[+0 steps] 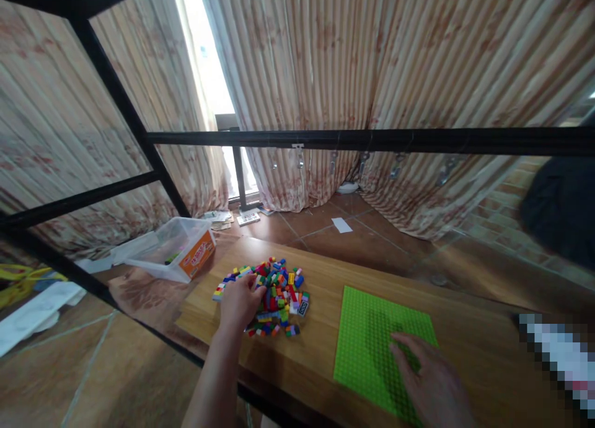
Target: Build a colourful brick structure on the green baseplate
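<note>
So the left hand (240,301) was down in a mixed-colour pile of small plastic bricks (279,288), left side of the light-brown wooden table (320,347), couldn't tell if it gripped any. Right hand (432,378) was loosely open over the near-right part of a square lime-green studded plastic baseplate (360,332).

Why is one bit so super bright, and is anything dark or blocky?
In the head view, light glares white through the gap between the curtains; in the head view, a soft shadow darkens the green baseplate beside the right hand; also in the head view, big square pixels hide the thing at the right edge.
</note>
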Motion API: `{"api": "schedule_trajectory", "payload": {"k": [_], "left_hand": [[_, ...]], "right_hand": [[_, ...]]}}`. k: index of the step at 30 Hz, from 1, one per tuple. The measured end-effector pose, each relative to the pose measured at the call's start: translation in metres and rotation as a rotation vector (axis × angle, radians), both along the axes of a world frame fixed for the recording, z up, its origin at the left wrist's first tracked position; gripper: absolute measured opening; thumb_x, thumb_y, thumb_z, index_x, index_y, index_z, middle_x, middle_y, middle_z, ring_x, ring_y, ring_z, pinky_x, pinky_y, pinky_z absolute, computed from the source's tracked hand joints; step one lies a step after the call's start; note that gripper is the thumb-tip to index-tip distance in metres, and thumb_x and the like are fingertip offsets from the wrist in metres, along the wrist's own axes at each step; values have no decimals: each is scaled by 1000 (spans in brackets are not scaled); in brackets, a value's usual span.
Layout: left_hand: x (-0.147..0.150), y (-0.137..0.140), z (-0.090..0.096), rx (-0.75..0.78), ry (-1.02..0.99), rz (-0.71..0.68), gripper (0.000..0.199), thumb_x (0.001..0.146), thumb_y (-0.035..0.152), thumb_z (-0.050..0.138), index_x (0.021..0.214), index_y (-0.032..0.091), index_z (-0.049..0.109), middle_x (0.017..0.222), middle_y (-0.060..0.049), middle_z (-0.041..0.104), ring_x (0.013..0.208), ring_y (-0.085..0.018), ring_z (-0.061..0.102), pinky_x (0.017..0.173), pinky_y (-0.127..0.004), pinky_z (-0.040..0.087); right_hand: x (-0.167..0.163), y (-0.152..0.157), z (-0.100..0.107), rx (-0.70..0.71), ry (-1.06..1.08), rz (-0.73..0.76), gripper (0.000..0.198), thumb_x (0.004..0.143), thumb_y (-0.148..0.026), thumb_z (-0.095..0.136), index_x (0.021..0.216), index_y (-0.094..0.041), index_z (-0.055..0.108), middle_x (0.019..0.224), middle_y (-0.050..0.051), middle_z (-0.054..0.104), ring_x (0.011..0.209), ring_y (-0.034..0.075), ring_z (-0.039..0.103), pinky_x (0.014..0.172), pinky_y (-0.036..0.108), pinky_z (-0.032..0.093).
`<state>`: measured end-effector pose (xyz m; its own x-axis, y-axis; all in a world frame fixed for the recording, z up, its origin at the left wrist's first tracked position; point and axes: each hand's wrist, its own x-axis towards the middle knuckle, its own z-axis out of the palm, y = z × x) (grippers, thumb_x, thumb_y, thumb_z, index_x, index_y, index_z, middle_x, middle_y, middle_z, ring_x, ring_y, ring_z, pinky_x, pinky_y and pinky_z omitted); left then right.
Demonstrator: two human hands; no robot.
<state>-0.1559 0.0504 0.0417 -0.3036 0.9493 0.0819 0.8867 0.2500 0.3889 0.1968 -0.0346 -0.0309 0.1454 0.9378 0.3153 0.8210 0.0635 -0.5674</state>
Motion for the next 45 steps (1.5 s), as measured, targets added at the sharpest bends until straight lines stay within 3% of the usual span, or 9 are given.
{"api": "schedule_trajectory", "payload": {"k": [11, 17, 20, 23, 27, 30, 34, 39, 45], "left_hand": [[14, 0, 4, 197, -339, -45, 26, 78, 19, 58, 101, 17, 69, 95, -8, 73, 86, -20, 66, 77, -28, 45], [91, -17, -4, 177, -1133, -315, 18, 73, 24, 62, 88, 15, 66, 76, -1, 67, 68, -13, 59, 64, -22, 44], [135, -34, -12, 38, -1378, -416, 17, 68, 23, 68, 81, 14, 66, 73, -1, 65, 65, -12, 56, 63, -21, 43], [155, -42, -17, -54, -1461, -414, 19, 68, 26, 68, 82, 14, 65, 72, -1, 64, 62, -11, 55, 59, -22, 42], [147, -31, -21, 17, -1279, -356, 16, 70, 24, 64, 82, 14, 65, 72, -1, 63, 65, -12, 55, 62, -22, 42], [133, -22, -21, 113, -1086, -372, 17, 74, 27, 61, 85, 15, 66, 77, -2, 65, 72, -14, 58, 67, -24, 44], [110, -14, -15, 129, -731, -409, 20, 78, 27, 56, 93, 19, 66, 80, -1, 68, 73, -16, 60, 68, -25, 44], [76, -5, -1, 149, -371, -263, 22, 80, 22, 53, 97, 21, 67, 92, -2, 71, 85, -19, 63, 74, -26, 45], [51, -4, -4, 72, -30, -216, 27, 76, 15, 55, 99, 21, 68, 95, -7, 70, 96, -24, 61, 82, -31, 43]], "right_hand": [[-9, 3, 5, 20, 107, -17, 42, 81, -58, 48, 89, -23, 70, 97, 9, 73, 92, 28, 66, 90, 49, 48], [-45, 1, 42, -115, 509, -136, 44, 78, -60, 55, 100, -24, 70, 103, 7, 72, 93, 25, 66, 86, 40, 50], [-70, 6, 53, -151, 765, -83, 52, 78, -59, 55, 110, -19, 66, 78, 4, 70, 64, 18, 62, 59, 30, 50], [-85, 14, 48, -176, 907, -20, 50, 76, -58, 57, 101, -16, 68, 64, 2, 65, 52, 15, 54, 48, 27, 43], [-77, 24, 36, -129, 773, -72, 47, 78, -56, 53, 96, -16, 69, 75, 7, 70, 58, 19, 59, 55, 31, 46], [-48, 26, 35, 2, 427, -247, 43, 81, -51, 47, 93, -16, 69, 91, 12, 72, 74, 22, 63, 71, 36, 48], [7, 21, 36, -33, -24, -460, 45, 83, -47, 44, 101, -14, 68, 93, 15, 70, 77, 25, 63, 68, 37, 45], [53, 10, 22, -287, -155, -323, 33, 83, -42, 47, 86, -19, 70, 81, 11, 71, 72, 25, 66, 61, 35, 45], [56, 11, 15, -283, -263, -314, 30, 82, -41, 46, 76, -22, 69, 68, 9, 70, 58, 24, 66, 50, 33, 43]]}}
